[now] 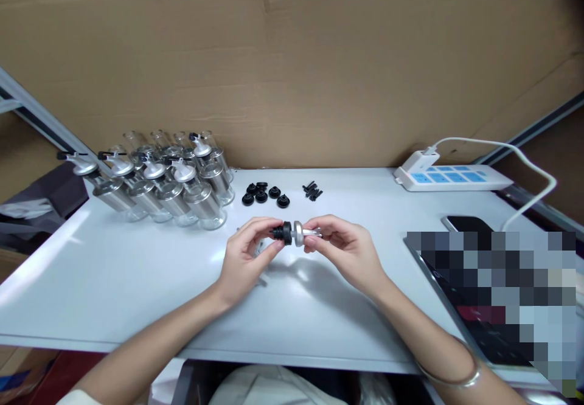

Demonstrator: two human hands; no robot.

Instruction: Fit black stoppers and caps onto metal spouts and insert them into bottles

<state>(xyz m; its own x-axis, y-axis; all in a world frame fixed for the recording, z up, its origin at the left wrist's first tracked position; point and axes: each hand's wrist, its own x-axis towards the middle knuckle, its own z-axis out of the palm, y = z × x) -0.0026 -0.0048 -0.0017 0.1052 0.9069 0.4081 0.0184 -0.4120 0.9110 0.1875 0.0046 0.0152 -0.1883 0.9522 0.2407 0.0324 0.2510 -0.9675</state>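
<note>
Above the middle of the table, my left hand (250,253) pinches a black ribbed stopper (281,233) between thumb and fingers. My right hand (345,250) grips a silver pour spout (298,233) by its narrow end. The spout's wide round collar faces the stopper, and the two sit in line, very close together; whether they are joined I cannot tell. Some pale, clear pieces (261,247) lie partly hidden behind my left hand. Beyond my hands are several loose black stoppers (261,196) and a small pile of thin black pieces (312,191).
At the back left stand several glass bottles with steel sleeves (171,201), some topped with silver spouts. A white power strip (451,178) with a plugged-in charger and cable lies back right. A phone (469,223) and a blurred-out dark device (483,308) are at the right.
</note>
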